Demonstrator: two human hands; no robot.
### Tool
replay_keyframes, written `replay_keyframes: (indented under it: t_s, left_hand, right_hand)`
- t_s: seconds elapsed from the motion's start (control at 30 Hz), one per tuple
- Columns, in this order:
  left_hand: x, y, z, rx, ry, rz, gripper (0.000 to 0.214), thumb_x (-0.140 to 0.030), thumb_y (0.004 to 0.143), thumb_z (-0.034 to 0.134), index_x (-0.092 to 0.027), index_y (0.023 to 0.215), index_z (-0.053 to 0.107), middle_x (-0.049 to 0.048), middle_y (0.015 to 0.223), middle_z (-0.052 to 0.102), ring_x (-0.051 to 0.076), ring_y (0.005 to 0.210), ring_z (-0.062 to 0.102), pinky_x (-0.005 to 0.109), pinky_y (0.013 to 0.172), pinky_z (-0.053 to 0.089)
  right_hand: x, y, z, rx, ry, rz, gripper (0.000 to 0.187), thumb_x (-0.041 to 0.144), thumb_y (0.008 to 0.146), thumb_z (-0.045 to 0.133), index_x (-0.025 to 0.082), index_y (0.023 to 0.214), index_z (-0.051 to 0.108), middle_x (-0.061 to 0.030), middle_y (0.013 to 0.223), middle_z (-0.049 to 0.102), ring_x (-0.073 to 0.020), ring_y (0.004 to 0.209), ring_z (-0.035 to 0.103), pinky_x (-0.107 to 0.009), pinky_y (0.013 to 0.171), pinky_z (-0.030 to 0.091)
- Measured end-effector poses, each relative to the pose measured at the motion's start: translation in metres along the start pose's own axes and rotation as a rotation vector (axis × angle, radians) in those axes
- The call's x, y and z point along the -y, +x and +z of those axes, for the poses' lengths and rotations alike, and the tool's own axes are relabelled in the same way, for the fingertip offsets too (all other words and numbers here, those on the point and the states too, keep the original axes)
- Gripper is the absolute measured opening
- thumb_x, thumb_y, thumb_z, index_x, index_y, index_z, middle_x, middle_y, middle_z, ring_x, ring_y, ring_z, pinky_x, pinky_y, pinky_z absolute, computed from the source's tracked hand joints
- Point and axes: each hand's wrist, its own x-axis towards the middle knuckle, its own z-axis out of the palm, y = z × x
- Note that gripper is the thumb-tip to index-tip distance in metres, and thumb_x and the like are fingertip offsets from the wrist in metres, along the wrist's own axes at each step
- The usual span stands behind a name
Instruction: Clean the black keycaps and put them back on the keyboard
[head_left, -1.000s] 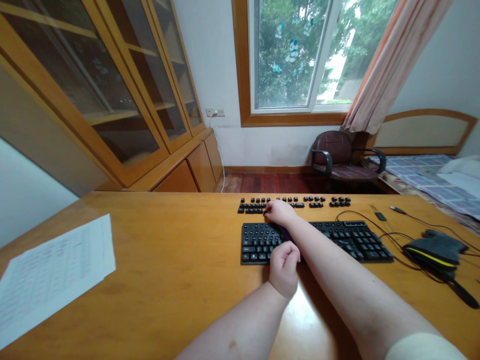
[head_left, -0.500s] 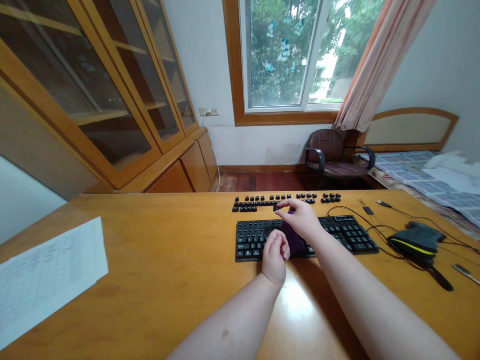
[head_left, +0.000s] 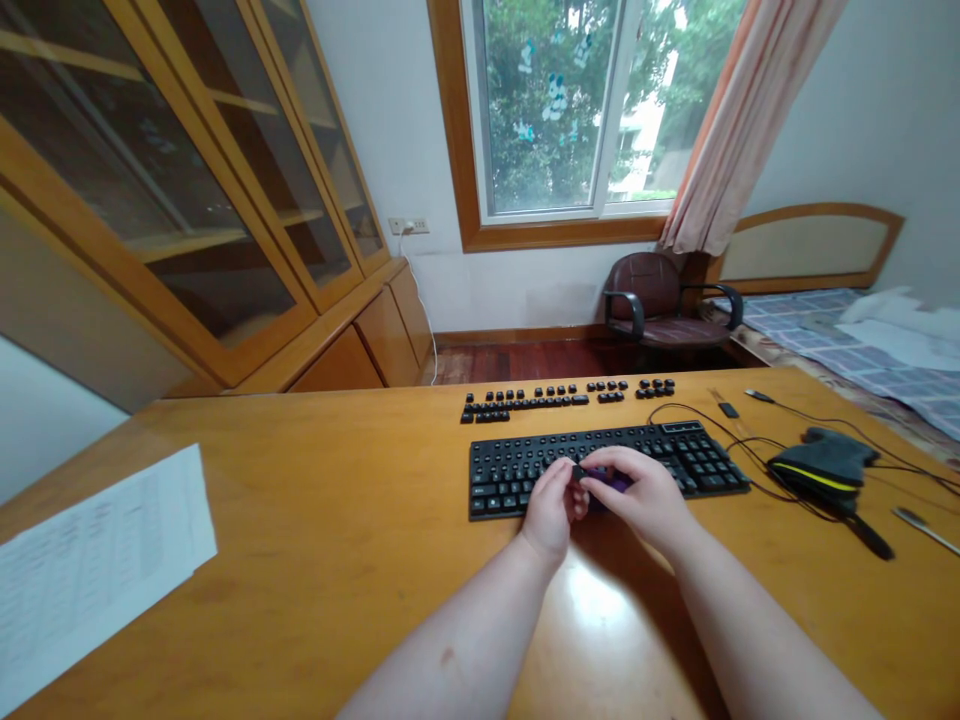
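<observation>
Over near side of keyboard (head_left: 495, 478): small black keycap (head_left: 577, 472) held between hands, neither nearer | pinched by right hand (head_left: 651, 500) from number-pad side | touched by curled left hand (head_left: 550, 512), own grip unclear | keycap's long axis indiscernible

Left forearm (head_left: 472, 615): bare as far as visible, one small, roughly oval mark (head_left: 448, 655) on upper surface. Right forearm (head_left: 750, 610): bare, tapering. Left hand (head_left: 551, 510), right hand (head_left: 641, 495): bare.
</observation>
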Motion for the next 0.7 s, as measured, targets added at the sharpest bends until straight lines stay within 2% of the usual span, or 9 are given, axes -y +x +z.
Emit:
replay_keyframes:
  t_s: [0.17,0.33,0.4,0.47,0.57,0.6,0.7]
  left_hand:
    - [0.003,-0.001,0.001,0.016,0.035,-0.029,0.038,-0.051,0.068,0.062,-0.017,0.073,0.046,-0.0063,0.05,0.044,0.006,0.043,0.039,0.018,0.042,0.024]
    - [-0.002,-0.003,0.004,0.043,-0.004,-0.028,0.036,-0.047,0.069,0.062,-0.017,0.074,0.044,-0.0065,0.053,0.042,0.005,0.043,0.037,0.019,0.042,0.023]
    - [-0.004,-0.003,0.005,0.088,-0.035,-0.011,0.033,-0.045,0.072,0.061,-0.018,0.073,0.041,-0.0066,0.054,0.04,0.005,0.042,0.034,0.019,0.042,0.022]
    - [-0.006,-0.002,0.005,0.129,-0.069,0.0,0.031,-0.042,0.074,0.059,-0.019,0.072,0.038,-0.0065,0.056,0.038,0.005,0.042,0.033,0.02,0.043,0.021]
    - [-0.007,-0.002,0.005,0.155,-0.102,0.007,0.029,-0.039,0.076,0.057,-0.019,0.071,0.036,-0.0062,0.056,0.036,0.006,0.043,0.032,0.02,0.044,0.022]
    - [-0.007,-0.002,0.005,0.158,-0.109,0.006,0.029,-0.039,0.076,0.057,-0.019,0.071,0.036,-0.006,0.056,0.036,0.006,0.043,0.032,0.02,0.044,0.022]
    - [-0.008,-0.003,0.006,0.157,-0.125,-0.007,0.029,-0.038,0.076,0.056,-0.019,0.07,0.035,-0.0058,0.056,0.035,0.006,0.043,0.032,0.02,0.045,0.023]
  right_hand:
    - [-0.003,0.0,0.001,0.01,0.0,-0.005,0.012,0.028,0.073,0.061,0.023,0.084,0.065,-0.0049,0.085,0.068,-0.0201,0.081,0.063,-0.034,0.075,0.051]
    - [-0.009,-0.001,0.0,0.019,0.087,-0.001,0.015,0.027,0.074,0.06,0.023,0.088,0.065,-0.0055,0.09,0.066,-0.0208,0.086,0.061,-0.035,0.079,0.049]
    - [-0.013,0.0,-0.002,-0.029,0.173,-0.004,0.016,0.024,0.078,0.052,0.023,0.087,0.065,-0.0065,0.096,0.064,-0.0215,0.093,0.059,-0.037,0.085,0.046]
    - [-0.017,0.001,-0.004,-0.111,0.253,0.018,0.019,0.02,0.078,0.045,0.022,0.077,0.064,-0.0073,0.104,0.061,-0.0226,0.102,0.055,-0.039,0.091,0.042]
    - [-0.022,0.002,-0.004,-0.22,0.328,0.101,0.01,0.016,0.07,0.053,0.021,0.067,0.061,-0.0068,0.111,0.058,-0.0245,0.11,0.052,-0.041,0.097,0.037]
    - [-0.022,0.003,-0.003,-0.244,0.374,0.133,0.009,0.016,0.068,0.057,0.022,0.072,0.062,-0.0066,0.116,0.056,-0.0247,0.11,0.052,-0.042,0.097,0.037]
    - [-0.022,0.003,0.002,-0.273,0.614,0.218,0.039,0.021,0.064,0.068,0.024,0.102,0.061,-0.0082,0.13,0.049,-0.0253,0.111,0.053,-0.042,0.094,0.042]
